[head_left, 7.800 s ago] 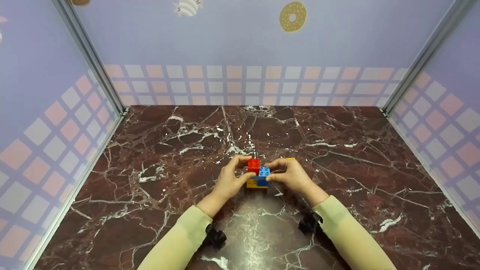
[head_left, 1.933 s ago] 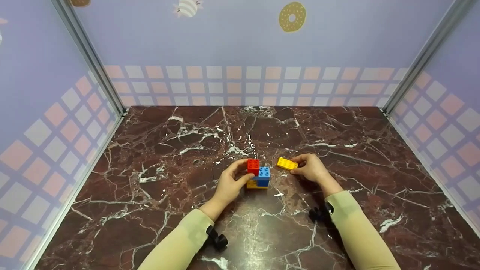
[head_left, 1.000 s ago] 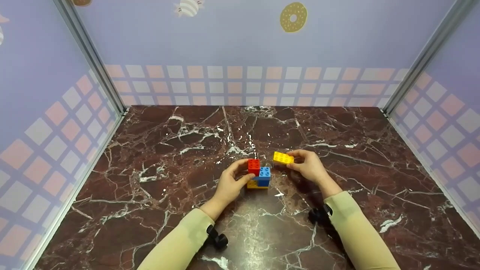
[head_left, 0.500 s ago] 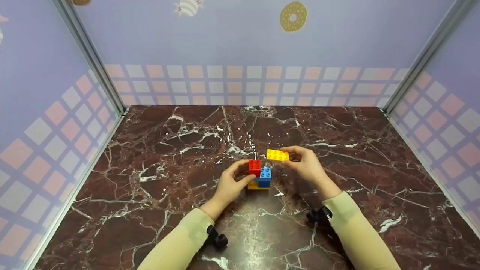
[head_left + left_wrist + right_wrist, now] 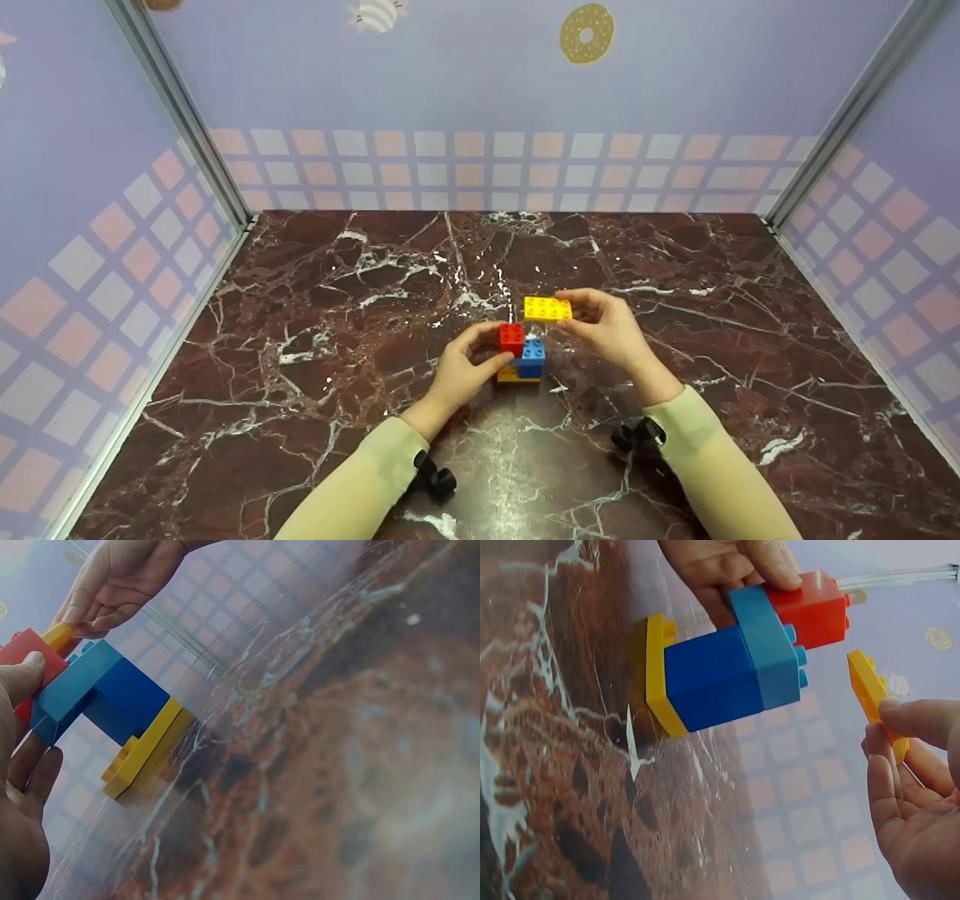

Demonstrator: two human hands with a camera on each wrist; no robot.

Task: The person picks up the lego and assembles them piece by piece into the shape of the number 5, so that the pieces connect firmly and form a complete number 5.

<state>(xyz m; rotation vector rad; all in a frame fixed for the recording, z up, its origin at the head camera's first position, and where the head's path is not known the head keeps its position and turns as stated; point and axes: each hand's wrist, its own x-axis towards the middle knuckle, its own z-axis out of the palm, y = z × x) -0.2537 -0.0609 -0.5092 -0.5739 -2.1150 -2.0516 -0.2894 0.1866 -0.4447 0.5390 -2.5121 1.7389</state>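
My left hand (image 5: 461, 371) grips the upper part of a building block stack, its thumb on the red block (image 5: 511, 339). In that stack, the red block and a dark blue block (image 5: 712, 679) are joined by a light blue block (image 5: 776, 652) between them. At the bottom, a flat yellow block (image 5: 656, 675) stands on the table. My right hand (image 5: 611, 330) pinches the right end of another thin yellow block (image 5: 546, 308), studs up. This block is in the air behind and above the stack, apart from it in the right wrist view.
A dark red marbled tabletop (image 5: 360, 300) bears the stack. Purple walls with a checked band (image 5: 469, 171) enclose it at the back and both sides. A small black camera (image 5: 435, 478) is strapped at each wrist.
At first both hands were on the stack. My right hand then took the thin yellow block from the table, lifted it and carried it left. My left hand stays on the stack, which shifts slightly.
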